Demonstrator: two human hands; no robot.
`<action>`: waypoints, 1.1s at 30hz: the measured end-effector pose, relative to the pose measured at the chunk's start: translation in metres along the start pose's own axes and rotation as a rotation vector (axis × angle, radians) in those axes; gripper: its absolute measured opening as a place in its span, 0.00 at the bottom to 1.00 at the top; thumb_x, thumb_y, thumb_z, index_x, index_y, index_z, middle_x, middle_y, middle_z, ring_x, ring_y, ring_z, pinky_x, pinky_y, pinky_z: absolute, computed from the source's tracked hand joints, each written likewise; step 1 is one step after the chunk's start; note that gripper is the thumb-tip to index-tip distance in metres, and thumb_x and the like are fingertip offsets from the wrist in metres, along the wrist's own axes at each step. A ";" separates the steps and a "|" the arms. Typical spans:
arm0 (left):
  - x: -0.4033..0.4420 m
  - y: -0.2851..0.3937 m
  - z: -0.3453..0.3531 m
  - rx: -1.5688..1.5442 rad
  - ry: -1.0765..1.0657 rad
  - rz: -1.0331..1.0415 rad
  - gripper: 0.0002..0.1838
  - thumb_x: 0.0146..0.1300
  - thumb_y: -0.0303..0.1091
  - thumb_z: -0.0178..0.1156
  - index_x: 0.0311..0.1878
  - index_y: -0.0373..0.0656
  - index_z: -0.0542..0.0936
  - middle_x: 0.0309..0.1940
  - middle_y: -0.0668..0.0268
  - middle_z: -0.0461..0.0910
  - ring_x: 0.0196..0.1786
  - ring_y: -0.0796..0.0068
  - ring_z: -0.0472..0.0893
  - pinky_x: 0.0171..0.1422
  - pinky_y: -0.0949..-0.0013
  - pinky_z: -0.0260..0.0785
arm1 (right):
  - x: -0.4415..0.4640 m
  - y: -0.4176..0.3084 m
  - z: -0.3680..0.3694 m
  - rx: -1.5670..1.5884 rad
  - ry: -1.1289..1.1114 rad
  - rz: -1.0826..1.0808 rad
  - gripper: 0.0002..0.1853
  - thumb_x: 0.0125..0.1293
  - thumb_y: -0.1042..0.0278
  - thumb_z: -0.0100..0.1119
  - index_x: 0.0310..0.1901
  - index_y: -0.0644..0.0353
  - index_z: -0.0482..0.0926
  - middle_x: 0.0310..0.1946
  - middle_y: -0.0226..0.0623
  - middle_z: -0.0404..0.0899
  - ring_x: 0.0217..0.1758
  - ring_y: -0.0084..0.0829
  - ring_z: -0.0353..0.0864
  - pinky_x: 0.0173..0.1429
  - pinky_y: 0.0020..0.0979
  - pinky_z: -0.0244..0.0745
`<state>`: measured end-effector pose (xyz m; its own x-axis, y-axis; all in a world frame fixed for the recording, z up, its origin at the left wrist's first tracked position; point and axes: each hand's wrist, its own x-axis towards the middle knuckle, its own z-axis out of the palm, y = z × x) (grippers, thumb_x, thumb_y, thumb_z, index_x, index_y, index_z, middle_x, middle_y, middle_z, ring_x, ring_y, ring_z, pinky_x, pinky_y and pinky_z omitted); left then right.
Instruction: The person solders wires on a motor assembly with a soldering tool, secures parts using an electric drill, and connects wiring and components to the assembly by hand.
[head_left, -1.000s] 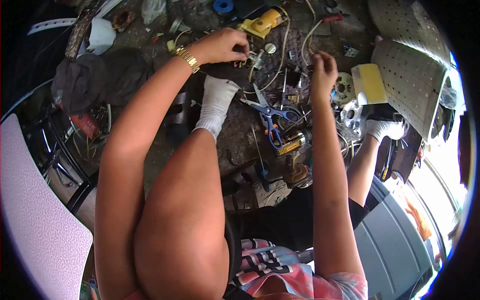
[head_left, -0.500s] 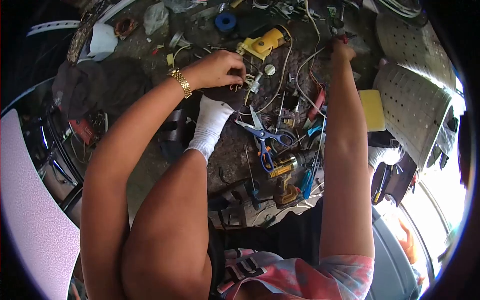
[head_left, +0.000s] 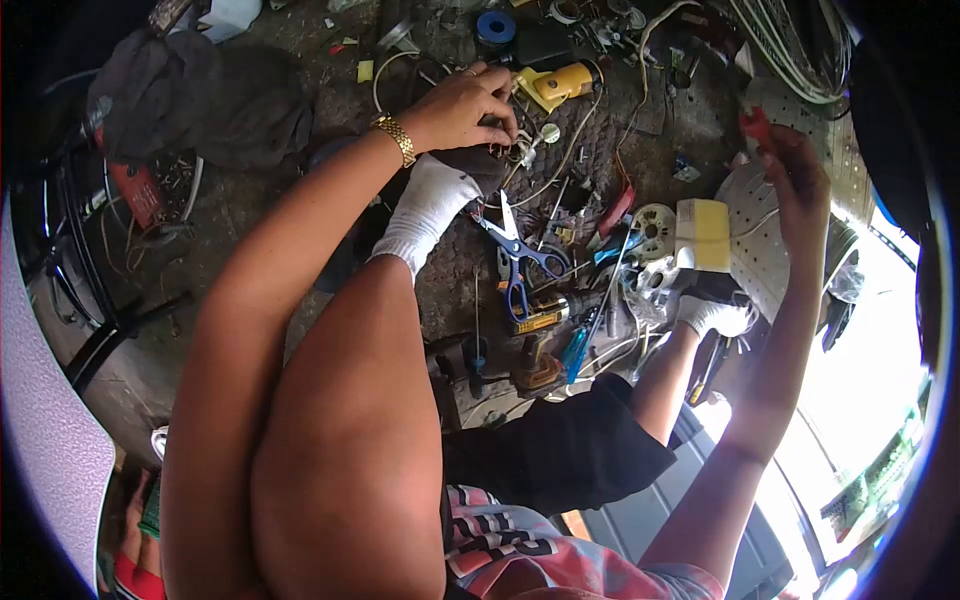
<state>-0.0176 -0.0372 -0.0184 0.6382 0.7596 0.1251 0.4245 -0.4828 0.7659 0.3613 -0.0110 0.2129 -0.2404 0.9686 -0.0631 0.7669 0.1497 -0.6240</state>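
My left hand (head_left: 465,112), with a gold watch (head_left: 396,139) on its wrist, is above my shoe toe. Its thumb and fingers are pinched together beside a small brass-coloured part (head_left: 494,151) and white wires; exactly what they grip is hidden. My right hand (head_left: 800,175) is raised at the right, fingers closed on a small red object (head_left: 756,127) whose kind I cannot make out. Blue-handled scissors (head_left: 514,248) lie spread by my white sock (head_left: 425,205). A yellow plastic device (head_left: 560,86) lies just beyond my left hand.
A yellow-black cordless drill (head_left: 540,340), a screwdriver (head_left: 478,355) and a blue tape roll (head_left: 495,28) lie on the cluttered ground. A yellow block (head_left: 703,235) stands by perforated metal sheets (head_left: 745,195). Coiled white cable (head_left: 790,50) is at the back right.
My right hand has come up and to the right, away from the tools at the back, with the red object in it. My left hand stays pinched at the same spot while the view shifts.
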 end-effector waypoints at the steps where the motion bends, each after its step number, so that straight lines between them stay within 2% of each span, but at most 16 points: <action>1: -0.001 -0.007 0.006 -0.014 0.014 0.002 0.07 0.53 0.38 0.75 0.35 0.53 0.89 0.41 0.69 0.72 0.52 0.68 0.76 0.58 0.60 0.70 | 0.003 -0.010 0.003 -0.009 -0.011 -0.010 0.17 0.69 0.74 0.64 0.58 0.61 0.78 0.47 0.34 0.85 0.36 0.21 0.80 0.39 0.24 0.73; 3: -0.004 -0.016 0.016 -0.030 0.046 0.001 0.07 0.52 0.39 0.76 0.35 0.55 0.89 0.43 0.70 0.72 0.55 0.69 0.74 0.62 0.60 0.69 | 0.009 -0.030 0.016 -0.084 -0.206 -0.067 0.15 0.67 0.76 0.65 0.55 0.58 0.82 0.48 0.36 0.86 0.42 0.24 0.84 0.42 0.25 0.74; 4: -0.007 -0.018 0.019 -0.087 0.109 0.023 0.08 0.51 0.39 0.77 0.35 0.55 0.89 0.45 0.70 0.72 0.56 0.68 0.74 0.65 0.60 0.67 | 0.009 -0.043 0.033 -0.169 -0.160 -0.105 0.12 0.65 0.75 0.65 0.49 0.50 0.86 0.46 0.33 0.86 0.45 0.28 0.83 0.47 0.33 0.74; 5: -0.008 -0.019 0.021 -0.148 0.169 0.048 0.08 0.50 0.39 0.78 0.35 0.55 0.89 0.47 0.70 0.72 0.57 0.68 0.74 0.67 0.59 0.65 | 0.013 -0.058 0.048 -0.176 -0.168 -0.110 0.12 0.65 0.75 0.65 0.49 0.50 0.86 0.46 0.33 0.86 0.45 0.28 0.83 0.47 0.33 0.74; 7: -0.005 -0.018 0.023 -0.179 0.140 0.022 0.09 0.50 0.39 0.78 0.35 0.55 0.89 0.48 0.69 0.72 0.58 0.67 0.73 0.69 0.59 0.64 | 0.017 -0.082 0.075 -0.682 -0.246 -0.401 0.14 0.60 0.74 0.67 0.46 0.43 0.88 0.41 0.27 0.85 0.48 0.32 0.80 0.52 0.41 0.72; 11: -0.003 -0.020 0.017 -0.210 0.039 0.000 0.09 0.49 0.37 0.78 0.35 0.55 0.89 0.50 0.70 0.72 0.61 0.66 0.72 0.70 0.58 0.63 | 0.017 -0.083 0.118 -0.665 -0.212 -0.460 0.17 0.56 0.75 0.67 0.43 0.37 0.89 0.36 0.21 0.82 0.46 0.34 0.77 0.50 0.45 0.68; 16: 0.000 -0.022 0.017 -0.216 0.013 0.017 0.10 0.49 0.36 0.79 0.35 0.55 0.89 0.50 0.70 0.72 0.61 0.66 0.72 0.71 0.59 0.63 | 0.016 -0.086 0.135 -0.705 -0.169 -0.534 0.17 0.52 0.74 0.67 0.39 0.34 0.89 0.35 0.17 0.81 0.44 0.30 0.76 0.47 0.41 0.65; 28: 0.002 -0.024 0.018 -0.171 -0.008 0.040 0.11 0.48 0.36 0.79 0.37 0.56 0.89 0.50 0.70 0.72 0.61 0.66 0.72 0.71 0.59 0.63 | 0.015 -0.093 0.152 -0.769 -0.172 -0.598 0.14 0.54 0.72 0.64 0.33 0.33 0.90 0.33 0.19 0.82 0.48 0.28 0.77 0.50 0.40 0.66; 29: 0.002 -0.024 0.019 -0.155 0.001 0.048 0.11 0.47 0.36 0.79 0.37 0.56 0.89 0.50 0.70 0.72 0.61 0.66 0.72 0.71 0.58 0.63 | 0.016 -0.092 0.152 -0.768 -0.173 -0.598 0.14 0.54 0.72 0.64 0.33 0.33 0.90 0.33 0.19 0.82 0.48 0.28 0.77 0.50 0.40 0.66; 31: 0.002 -0.023 0.017 -0.158 0.000 0.043 0.11 0.48 0.36 0.79 0.37 0.56 0.89 0.50 0.70 0.72 0.61 0.66 0.72 0.71 0.58 0.63 | 0.019 -0.089 0.151 -0.769 -0.166 -0.656 0.18 0.54 0.74 0.65 0.41 0.33 0.90 0.38 0.19 0.82 0.46 0.27 0.77 0.49 0.41 0.65; 33: 0.002 -0.022 0.016 -0.163 -0.004 0.039 0.11 0.48 0.37 0.79 0.37 0.56 0.89 0.50 0.70 0.72 0.61 0.65 0.72 0.71 0.58 0.62 | 0.020 -0.091 0.151 -0.770 -0.190 -0.647 0.18 0.54 0.74 0.65 0.40 0.34 0.90 0.38 0.19 0.82 0.47 0.27 0.77 0.50 0.41 0.66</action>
<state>-0.0152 -0.0322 -0.0456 0.6548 0.7398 0.1550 0.2892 -0.4346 0.8529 0.1966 -0.0355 0.1507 -0.7829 0.6196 -0.0565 0.6147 0.7843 0.0834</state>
